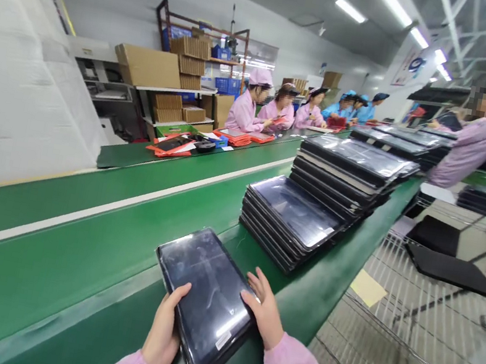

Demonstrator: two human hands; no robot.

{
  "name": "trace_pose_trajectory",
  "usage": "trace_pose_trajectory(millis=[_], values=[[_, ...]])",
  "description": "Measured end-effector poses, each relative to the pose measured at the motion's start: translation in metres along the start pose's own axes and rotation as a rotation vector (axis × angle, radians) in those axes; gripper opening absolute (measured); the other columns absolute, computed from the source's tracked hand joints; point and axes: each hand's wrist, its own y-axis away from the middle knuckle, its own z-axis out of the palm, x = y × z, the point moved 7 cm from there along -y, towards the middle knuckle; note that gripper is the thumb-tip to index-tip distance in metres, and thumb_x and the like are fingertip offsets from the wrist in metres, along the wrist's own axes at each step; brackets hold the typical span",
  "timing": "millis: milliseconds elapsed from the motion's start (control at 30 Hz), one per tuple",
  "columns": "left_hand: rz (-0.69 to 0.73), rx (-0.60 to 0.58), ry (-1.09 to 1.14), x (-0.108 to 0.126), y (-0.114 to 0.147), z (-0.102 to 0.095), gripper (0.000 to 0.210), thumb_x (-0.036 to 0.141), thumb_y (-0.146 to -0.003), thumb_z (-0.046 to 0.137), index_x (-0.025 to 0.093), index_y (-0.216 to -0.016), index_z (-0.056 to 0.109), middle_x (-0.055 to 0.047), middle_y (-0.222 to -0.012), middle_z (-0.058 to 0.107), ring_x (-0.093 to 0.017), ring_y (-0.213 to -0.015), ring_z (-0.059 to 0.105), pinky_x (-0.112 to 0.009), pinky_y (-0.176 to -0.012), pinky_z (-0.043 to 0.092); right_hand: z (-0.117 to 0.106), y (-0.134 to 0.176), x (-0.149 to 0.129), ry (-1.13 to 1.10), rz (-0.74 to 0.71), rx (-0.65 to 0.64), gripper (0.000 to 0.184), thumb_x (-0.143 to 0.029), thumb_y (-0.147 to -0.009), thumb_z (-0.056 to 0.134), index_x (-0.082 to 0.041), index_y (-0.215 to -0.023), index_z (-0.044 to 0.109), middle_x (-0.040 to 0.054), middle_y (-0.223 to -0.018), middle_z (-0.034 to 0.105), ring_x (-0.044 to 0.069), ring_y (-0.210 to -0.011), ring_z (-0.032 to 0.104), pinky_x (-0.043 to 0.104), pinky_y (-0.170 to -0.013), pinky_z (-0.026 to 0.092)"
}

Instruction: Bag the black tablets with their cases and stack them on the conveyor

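Observation:
A black tablet (208, 295) with a glossy, film-covered screen and a small white label near its lower corner is tilted over the green belt. More than one layer shows at its lower edge, so it may be stacked on another. My left hand (165, 328) is closed around its left edge, thumb on top. At the opposite edge, my right hand (265, 308) grips with the thumb on the screen side, while some of its fingers stick out past the edge. Just beyond stands a stack of similar tablets (289, 212), the top one screen up.
A taller tablet stack (350, 163) stands farther along the green belt (120, 236). Wire shelving (386, 333) borders the right side. Co-workers in pink and blue sit across the belt; a person (476, 141) stands at right. Red sleeves (178, 145) lie on the far side.

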Motion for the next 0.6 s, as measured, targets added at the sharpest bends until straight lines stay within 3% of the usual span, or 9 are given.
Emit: trace_pose_trajectory(millis=[67,133,233,367,467,600], values=[[0.031,0.022,0.034,0.001,0.003,-0.001,0.012,0.017,-0.082,0.067,0.015,-0.094,0.065,-0.007,-0.087,0.075,-0.022,-0.072,0.073,-0.034,-0.074,0.062,-0.007,0.017,0.007,-0.037,0.013,0.178,0.100,-0.054,-0.053,0.086,-0.024,-0.140,0.047,0.0129,-0.143,0.054,0.035,-0.144,0.030,0.051,-0.117,0.025],[0.065,0.030,0.061,0.003,0.008,0.001,0.010,0.016,-0.082,0.065,0.016,-0.092,0.065,-0.006,-0.086,0.075,-0.021,-0.073,0.073,-0.034,-0.074,0.062,0.001,0.036,0.014,-0.084,0.067,0.238,0.098,-0.057,-0.061,0.081,-0.024,-0.144,0.039,0.0150,-0.141,0.054,0.037,-0.139,0.039,0.053,-0.111,0.035],[0.115,0.018,0.084,0.011,0.023,0.008,0.014,0.020,-0.082,0.062,0.017,-0.095,0.067,-0.006,-0.093,0.075,-0.023,-0.081,0.073,-0.034,-0.077,0.061,0.031,0.057,0.008,-0.207,0.129,0.151,0.082,-0.048,-0.069,0.080,-0.025,-0.139,0.043,0.0113,-0.123,0.068,0.035,-0.114,0.063,0.051,-0.094,0.052],[0.310,0.013,0.029,0.046,0.055,0.029,0.020,0.031,-0.082,0.061,0.021,-0.099,0.067,-0.005,-0.100,0.074,-0.025,-0.092,0.070,-0.037,-0.081,0.060,0.059,0.060,-0.048,-0.439,-0.014,0.048,0.072,-0.034,-0.065,0.084,-0.025,-0.129,0.052,0.0050,-0.114,0.072,0.030,-0.107,0.067,0.042,-0.093,0.053],[0.547,-0.225,-0.119,0.088,0.081,0.080,0.033,0.046,-0.080,0.066,0.023,-0.104,0.066,-0.005,-0.110,0.071,-0.027,-0.107,0.066,-0.038,-0.092,0.056,0.055,0.045,-0.105,-0.486,-0.109,0.044,0.062,-0.034,-0.062,0.084,-0.022,-0.117,0.059,0.0047,-0.106,0.073,0.030,-0.099,0.069,0.043,-0.087,0.057],[0.680,-0.496,-0.417,0.123,0.086,0.175,0.048,0.047,-0.075,0.075,0.020,-0.114,0.062,-0.008,-0.121,0.067,-0.026,-0.122,0.057,-0.037,-0.105,0.046,0.012,0.014,-0.182,-0.449,-0.321,0.180,0.053,-0.035,-0.058,0.084,-0.021,-0.104,0.063,0.0011,-0.091,0.072,0.027,-0.089,0.070,0.039,-0.078,0.060]])
